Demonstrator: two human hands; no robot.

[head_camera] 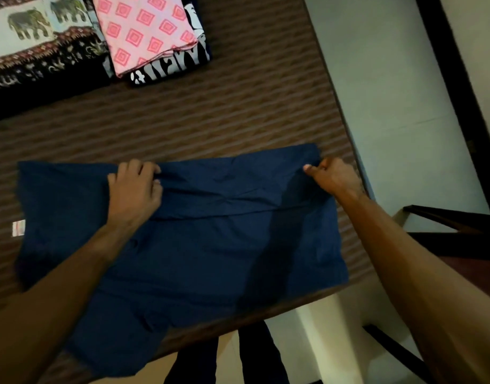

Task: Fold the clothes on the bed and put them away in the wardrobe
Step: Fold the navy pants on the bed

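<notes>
Navy cloth (199,239) flat on bed (238,112); L hand (134,189) & R hand (332,176) pinch its far edge. Folded clothes (144,31) at 11 o'clock.

A: Where is there open room on the bed (210,112)?
B: A wide bare striped band runs across the middle, between the blue cloth (199,245) at the near edge and the folded piles at the far side.
A: What stands in the way at the far side?
B: The pink patterned cloth (147,31) on a dark printed one (182,65), just beside the elephant-print cloth (30,31).
A: And to the right?
B: The wall (390,92) runs close along the bed's edge.
</notes>
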